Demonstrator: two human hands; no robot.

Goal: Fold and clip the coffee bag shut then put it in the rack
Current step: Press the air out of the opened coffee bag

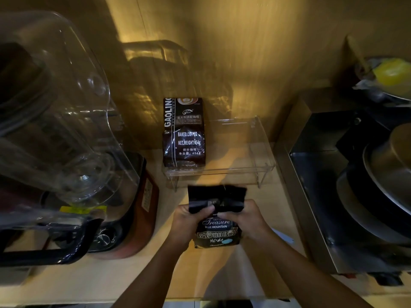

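Observation:
A black coffee bag (pixel 216 232) labelled "Treasure Blue Mountain" stands upright on the wooden counter near the front. My left hand (pixel 189 223) grips its upper left side and my right hand (pixel 244 218) grips its upper right side. Both thumbs press on the front just below the flat open top flap, which sticks up above my fingers. Just beyond the bag stands a clear acrylic rack (pixel 262 152), with a second dark coffee bag (pixel 183 134) upright at its left end. A pale flat object (pixel 282 236) lies on the counter by my right wrist; I cannot tell what it is.
A large blender with a clear sound cover (pixel 55 121) fills the left side. A steel appliance with dark round pans (pixel 364 196) takes up the right. A wooden wall rises behind the rack. A yellow object (pixel 391 72) sits at the top right.

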